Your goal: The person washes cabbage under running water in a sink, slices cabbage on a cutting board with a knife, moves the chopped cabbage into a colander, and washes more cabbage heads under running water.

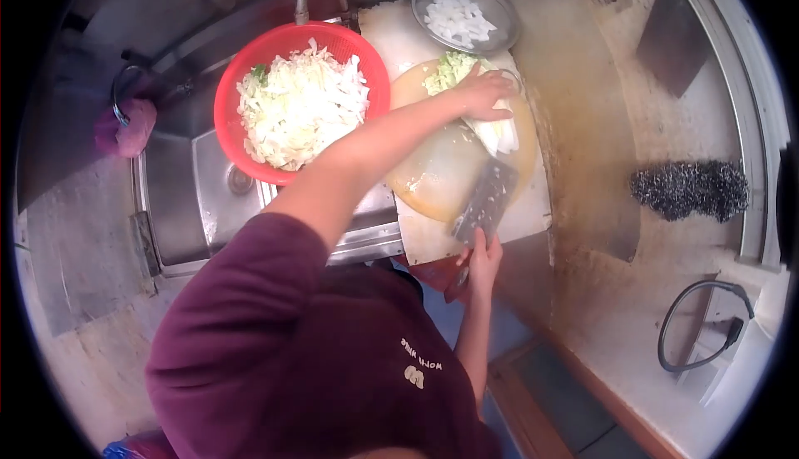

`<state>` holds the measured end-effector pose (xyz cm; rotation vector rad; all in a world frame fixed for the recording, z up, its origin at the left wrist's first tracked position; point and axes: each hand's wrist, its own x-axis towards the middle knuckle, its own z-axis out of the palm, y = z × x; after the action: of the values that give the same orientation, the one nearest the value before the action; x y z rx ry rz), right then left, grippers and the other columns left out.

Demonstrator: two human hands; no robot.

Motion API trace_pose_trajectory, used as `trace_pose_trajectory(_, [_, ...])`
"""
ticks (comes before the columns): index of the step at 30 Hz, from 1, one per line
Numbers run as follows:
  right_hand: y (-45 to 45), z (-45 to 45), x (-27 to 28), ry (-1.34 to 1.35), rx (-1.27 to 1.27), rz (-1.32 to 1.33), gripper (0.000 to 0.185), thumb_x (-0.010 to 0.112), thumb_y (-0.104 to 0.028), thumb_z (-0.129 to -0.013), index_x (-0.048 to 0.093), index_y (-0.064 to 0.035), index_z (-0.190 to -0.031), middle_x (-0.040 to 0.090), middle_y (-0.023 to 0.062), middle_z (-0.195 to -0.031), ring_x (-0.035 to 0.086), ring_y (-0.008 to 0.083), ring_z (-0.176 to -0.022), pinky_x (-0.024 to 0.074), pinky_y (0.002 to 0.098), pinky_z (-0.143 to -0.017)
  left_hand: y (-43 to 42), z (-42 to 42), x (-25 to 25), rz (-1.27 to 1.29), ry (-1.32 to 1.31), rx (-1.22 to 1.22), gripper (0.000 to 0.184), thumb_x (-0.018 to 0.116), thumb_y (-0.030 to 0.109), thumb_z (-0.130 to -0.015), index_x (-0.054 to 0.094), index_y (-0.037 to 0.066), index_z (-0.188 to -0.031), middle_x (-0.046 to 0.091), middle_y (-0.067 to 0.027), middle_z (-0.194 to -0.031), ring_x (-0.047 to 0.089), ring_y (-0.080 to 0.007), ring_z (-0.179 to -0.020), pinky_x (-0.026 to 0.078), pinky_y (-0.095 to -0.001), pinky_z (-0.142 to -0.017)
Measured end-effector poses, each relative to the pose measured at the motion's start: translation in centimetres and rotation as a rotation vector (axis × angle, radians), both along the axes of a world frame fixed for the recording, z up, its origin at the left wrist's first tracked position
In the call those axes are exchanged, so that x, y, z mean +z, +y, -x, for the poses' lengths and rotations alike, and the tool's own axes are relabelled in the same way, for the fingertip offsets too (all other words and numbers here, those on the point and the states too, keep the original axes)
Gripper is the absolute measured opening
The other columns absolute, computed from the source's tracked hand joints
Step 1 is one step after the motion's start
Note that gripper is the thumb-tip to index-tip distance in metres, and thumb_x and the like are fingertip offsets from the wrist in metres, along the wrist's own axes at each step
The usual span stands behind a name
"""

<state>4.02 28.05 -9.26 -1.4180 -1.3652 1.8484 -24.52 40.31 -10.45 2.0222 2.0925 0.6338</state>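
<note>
My left hand [485, 93] lies over a piece of napa cabbage [499, 137] on the round yellowish cutting board [420, 184], its fingers gripping the piece from above. Pale green leaf ends stick out to the left of the hand, and the white stem end points toward me. My right hand [481, 258] holds a cleaver [487, 199] by its handle near the board's front edge. The wide grey blade, spotted with small white bits, lies over the board just short of the cabbage. A red colander [226, 109] heaped with chopped cabbage [304, 105] stands left of the board.
Behind the board sits a metal bowl [504, 34] with white chopped pieces [459, 21]. A steel sink [183, 209] lies under the colander, with a faucet [303, 1] behind. A dark speckled bundle [689, 190] and a black cable [666, 334] are at the right.
</note>
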Motion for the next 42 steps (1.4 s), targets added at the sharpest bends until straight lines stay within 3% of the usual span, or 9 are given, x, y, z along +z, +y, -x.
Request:
trace_pose_trajectory(7, [0.3,-2.3,0.0,0.042,-0.114,0.084,0.019,0.049,-0.015,-0.093,0.053,0.0003,-0.102,0.055,0.0047,-0.070,0.045,0.0076,-0.045,0.0412,0.0228,-0.038,-2.0,0.2,-1.1,0.061,-0.027,0.083,0.056,0.051,0.057,-0.077,0.056,0.018,-0.117,0.053,-0.0090,-0.119,0.039,-0.0307,-0.118,0.023,-0.0505,-0.100])
trace_pose_trajectory(17, [3.6,-2.0,1.1,-0.022,-0.071,-0.052,0.020,0.050,-0.018,-0.092,0.052,0.0014,-0.098,0.051,0.0044,-0.064,0.046,0.0090,-0.046,0.0408,0.0234,-0.038,-8.4,-2.0,1.6,0.096,-0.014,0.080,0.048,0.054,0.048,-0.080,0.058,0.013,-0.111,0.052,-0.0121,-0.114,0.042,-0.0324,-0.114,0.022,-0.0576,-0.100])
trace_pose_trajectory(20, [3.6,-1.7,1.1,-0.027,-0.070,-0.073,0.020,0.050,-0.018,-0.092,0.052,0.0011,-0.097,0.051,0.0039,-0.062,0.045,0.0087,-0.044,0.0404,0.0228,-0.038,-4.7,-0.7,-0.4,-0.225,0.061,-0.041,0.049,0.053,0.048,-0.081,0.057,0.013,-0.114,0.050,-0.0126,-0.119,0.041,-0.0319,-0.118,0.024,-0.0580,-0.099])
trace_pose_trajectory(24, [3.2,-2.8,-0.2,-0.025,-0.043,-0.108,0.020,0.049,-0.020,-0.093,0.053,-0.0003,-0.096,0.049,0.0025,-0.056,0.045,0.0083,-0.041,0.0390,0.0221,-0.038,-3.4,0.3,-0.2,0.200,-0.003,-0.013,0.047,0.052,0.048,-0.083,0.060,0.011,-0.112,0.048,-0.0126,-0.126,0.043,-0.0303,-0.119,0.030,-0.0478,-0.102])
trace_pose_trajectory(28, [2.9,-3.0,0.1,-0.094,-0.021,-0.139,0.020,0.048,-0.022,-0.094,0.053,-0.0020,-0.095,0.047,0.0001,-0.053,0.044,0.0060,-0.042,0.0369,0.0207,-0.038,-5.8,-0.6,0.6,0.163,-0.132,0.146,0.045,0.055,0.045,-0.082,0.064,0.009,-0.107,0.057,-0.0143,-0.116,0.054,-0.0350,-0.103,0.042,-0.0415,-0.089])
trace_pose_trajectory(31, [4.0,-2.3,0.7,-0.347,0.159,-0.554,0.020,0.048,-0.021,-0.093,0.055,-0.0022,-0.091,0.052,0.0101,-0.053,0.054,0.0226,-0.048,0.0423,0.0335,-0.045,-6.9,-1.7,0.9,0.200,-0.173,0.290,0.035,0.058,0.037,-0.081,0.064,0.009,-0.102,0.058,-0.0118,-0.109,0.053,-0.0326,-0.100,0.041,-0.0420,-0.087])
trace_pose_trajectory(33, [5.2,-0.8,2.2,-0.590,0.341,-0.827,0.021,0.047,-0.022,-0.092,0.054,-0.0029,-0.085,0.057,0.0167,-0.061,0.060,0.0345,-0.063,0.0462,0.0423,-0.054,-7.4,-2.4,0.4,-0.181,-0.036,0.308,0.025,0.060,0.029,-0.080,0.064,0.009,-0.096,0.058,-0.0094,-0.101,0.053,-0.0301,-0.096,0.040,-0.0410,-0.085])
trace_pose_trajectory(36, [6.9,1.8,4.1,-0.695,0.435,-1.131,0.020,0.047,-0.022,-0.092,0.053,-0.0045,-0.083,0.059,0.0153,-0.063,0.061,0.0326,-0.060,0.0478,0.0421,-0.054,-8.8,-3.8,0.7,-0.410,-0.019,0.285,0.012,0.062,0.019,-0.078,0.063,0.010,-0.087,0.056,-0.0073,-0.090,0.052,-0.0270,-0.090,0.039,-0.0398,-0.081])
trace_pose_trajectory(42, [8.6,4.8,3.0,-0.796,0.665,-1.128,0.020,0.048,-0.021,-0.091,0.052,-0.0026,-0.082,0.060,0.0171,-0.064,0.062,0.0331,-0.060,0.0492,0.0440,-0.054,-11.0,-5.8,-1.2,-0.432,-0.136,0.244,0.008,0.065,0.013,-0.074,0.061,0.011,-0.081,0.055,-0.0040,-0.084,0.051,-0.0236,-0.083,0.039,-0.0359,-0.074])
